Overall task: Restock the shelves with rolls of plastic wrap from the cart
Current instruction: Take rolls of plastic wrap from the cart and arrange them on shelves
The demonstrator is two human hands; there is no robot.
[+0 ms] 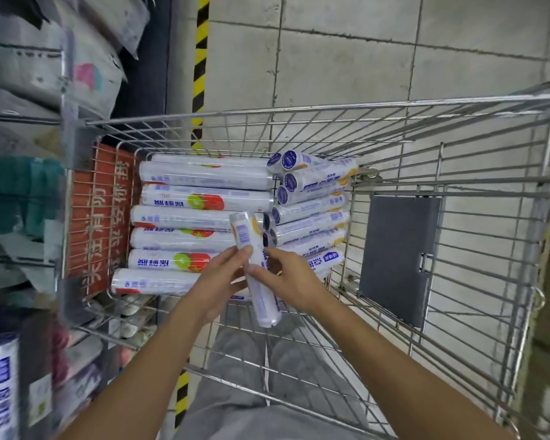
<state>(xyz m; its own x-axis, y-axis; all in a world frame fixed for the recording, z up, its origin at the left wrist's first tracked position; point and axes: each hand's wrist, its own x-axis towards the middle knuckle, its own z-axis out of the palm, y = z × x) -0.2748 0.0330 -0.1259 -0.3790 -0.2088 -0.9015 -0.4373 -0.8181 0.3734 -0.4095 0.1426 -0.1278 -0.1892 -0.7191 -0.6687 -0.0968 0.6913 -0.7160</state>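
Note:
A wire shopping cart [330, 109] holds several white rolls of plastic wrap. One stack of long rolls [200, 198] lies crosswise at the left of the basket, and a second pile [311, 201] lies angled at its right. Above the cart, a single roll [256, 265] is held nearly upright between both hands. My left hand [218, 281] pinches it from the left near its middle. My right hand [294, 281] grips it from the right, fingers curled round it.
Store shelves [29, 154] with packaged goods run down the left side, blurred; more wrap rolls [0, 385] stand at the bottom left. A grey flap [397, 262] hangs on the cart's right wall. Yellow-black hazard tape [200, 58] marks the tiled floor beyond.

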